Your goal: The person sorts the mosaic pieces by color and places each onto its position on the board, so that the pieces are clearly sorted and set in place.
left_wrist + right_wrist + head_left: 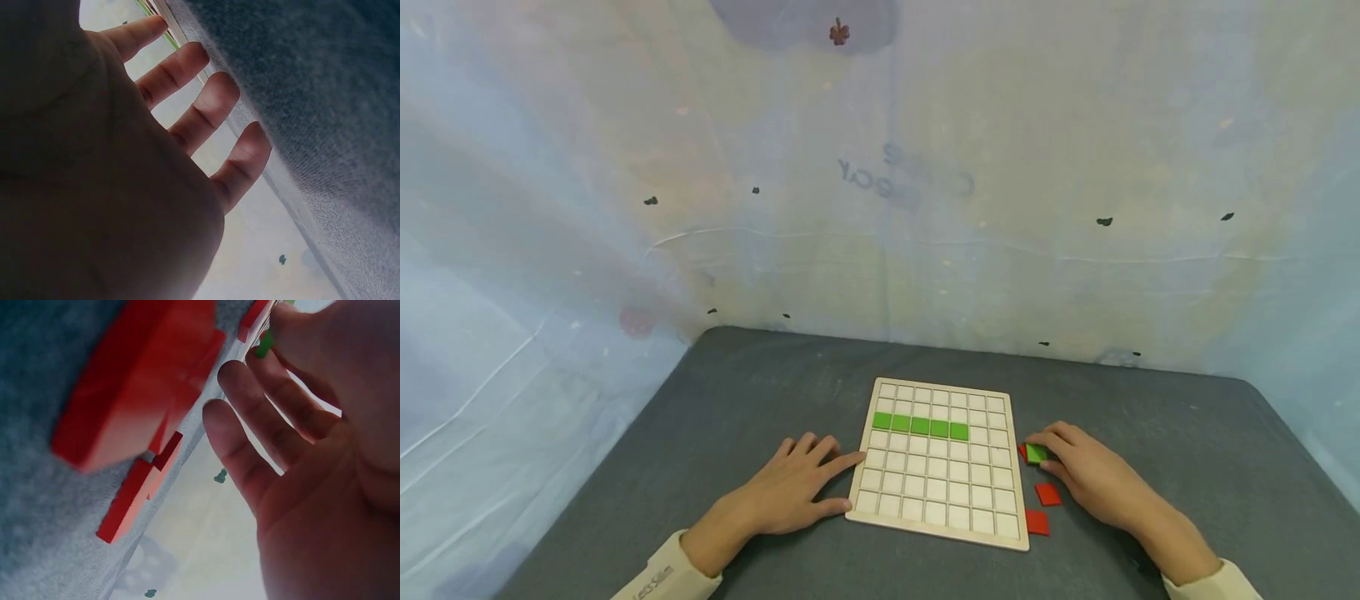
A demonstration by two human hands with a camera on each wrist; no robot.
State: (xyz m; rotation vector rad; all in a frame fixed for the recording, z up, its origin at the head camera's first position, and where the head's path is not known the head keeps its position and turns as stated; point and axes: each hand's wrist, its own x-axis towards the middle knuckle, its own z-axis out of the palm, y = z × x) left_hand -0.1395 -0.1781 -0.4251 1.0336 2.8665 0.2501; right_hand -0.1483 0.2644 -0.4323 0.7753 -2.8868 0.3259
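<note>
A pale wooden grid board [937, 469] lies on the dark table, with several green square tiles [920, 426] in a row starting at its left side. My left hand [786, 490] rests on the cloth with fingers spread, index fingertip and thumb tip right at the board's left edge. Just beyond the right edge, my right hand [1093, 475] pinches a green tile [1036, 454] between thumb and fingers. That tile shows small beside the fingertips in the right wrist view [265, 344]. A red tile [1022, 452] peeks out beside it, partly hidden.
Closer to me, a red tile [1048, 494] lies right of the board, and another red tile [1037, 522] sits against its lower right edge. Several red tiles [144, 381] loom near the right wrist camera. A pale patterned curtain [925, 275] encloses the table [775, 375].
</note>
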